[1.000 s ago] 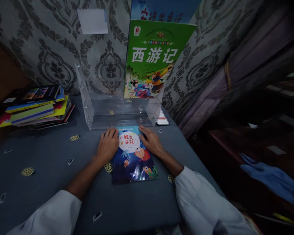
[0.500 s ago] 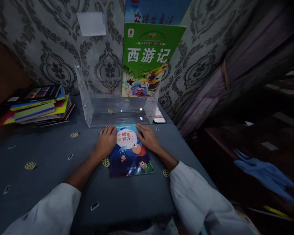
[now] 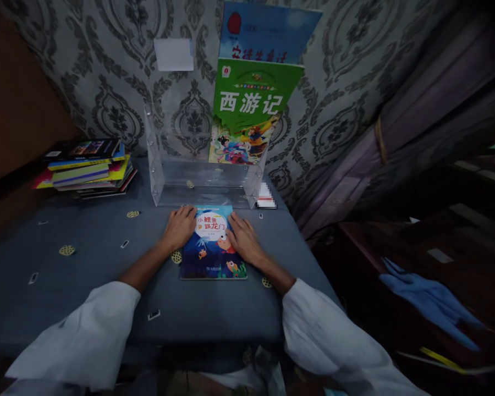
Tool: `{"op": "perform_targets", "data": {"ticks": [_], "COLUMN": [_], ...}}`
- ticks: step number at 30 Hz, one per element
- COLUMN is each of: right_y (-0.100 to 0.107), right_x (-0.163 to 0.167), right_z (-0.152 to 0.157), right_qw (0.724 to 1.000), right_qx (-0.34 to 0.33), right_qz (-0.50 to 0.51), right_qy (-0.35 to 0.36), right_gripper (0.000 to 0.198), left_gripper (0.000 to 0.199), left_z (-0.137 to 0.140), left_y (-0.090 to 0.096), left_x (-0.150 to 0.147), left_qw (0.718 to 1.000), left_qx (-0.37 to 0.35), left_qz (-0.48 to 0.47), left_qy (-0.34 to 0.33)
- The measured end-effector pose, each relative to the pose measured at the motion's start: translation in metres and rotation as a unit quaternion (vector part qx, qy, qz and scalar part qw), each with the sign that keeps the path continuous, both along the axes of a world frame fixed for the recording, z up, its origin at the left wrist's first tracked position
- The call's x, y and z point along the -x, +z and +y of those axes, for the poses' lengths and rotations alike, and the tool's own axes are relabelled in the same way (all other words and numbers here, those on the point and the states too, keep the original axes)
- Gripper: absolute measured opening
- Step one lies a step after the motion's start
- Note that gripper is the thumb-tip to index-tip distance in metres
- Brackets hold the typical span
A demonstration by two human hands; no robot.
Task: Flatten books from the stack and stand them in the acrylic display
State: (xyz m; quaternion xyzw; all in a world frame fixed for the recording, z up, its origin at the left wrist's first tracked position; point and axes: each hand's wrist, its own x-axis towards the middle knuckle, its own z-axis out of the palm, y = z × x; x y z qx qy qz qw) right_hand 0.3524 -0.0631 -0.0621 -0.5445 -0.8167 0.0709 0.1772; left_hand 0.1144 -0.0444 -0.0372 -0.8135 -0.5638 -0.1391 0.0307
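Note:
A blue picture book with fish and Chinese lettering on its cover lies flat on the cloth-covered table, its top edge close to the front of the clear acrylic rack. My left hand rests along the book's upper left edge, fingers laid forward and not wrapped round it. At the right side, my right hand lies with fingers stretched, the thumb side over part of the cover. In the rack stand a green book and, behind and above it, a blue book.
A stack of books stands at the table's back left. Beside the rack's right foot lies a small white item, partly pixelated. A white card shows against the patterned wall. Right of the table are a curtain and a blue cloth.
The view has shifted a little. The blue picture book now lies straighter, and my right hand has come further over its right side, covering part of the orange fish. My left hand stays beside it.

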Motion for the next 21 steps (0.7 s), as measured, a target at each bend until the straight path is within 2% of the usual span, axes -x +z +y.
{"op": "perform_targets", "data": {"ticks": [5, 14, 18, 21], "right_y": [-0.005, -0.011, -0.013, -0.015], "right_x": [-0.003, -0.006, -0.005, -0.004], "right_z": [-0.016, -0.013, -0.013, -0.013], "right_qw": [1.000, 0.999, 0.999, 0.998], "right_qx": [-0.018, -0.028, -0.025, -0.028], "right_qz": [-0.002, 0.024, 0.038, 0.055], "right_qy": [0.023, 0.026, 0.024, 0.024], "right_gripper": [0.051, 0.052, 0.052, 0.052], "left_gripper": [0.039, 0.041, 0.038, 0.034], "left_z": [0.000, -0.007, -0.008, -0.005], "left_y": [0.001, 0.005, 0.005, 0.003], "left_x": [0.000, 0.000, 0.000, 0.000], "left_qw": [1.000, 0.997, 0.992, 0.978], "left_qx": [0.008, 0.025, 0.040, 0.058], "left_qz": [-0.005, -0.051, -0.110, -0.190], "left_qy": [0.006, 0.049, 0.056, 0.062]}}
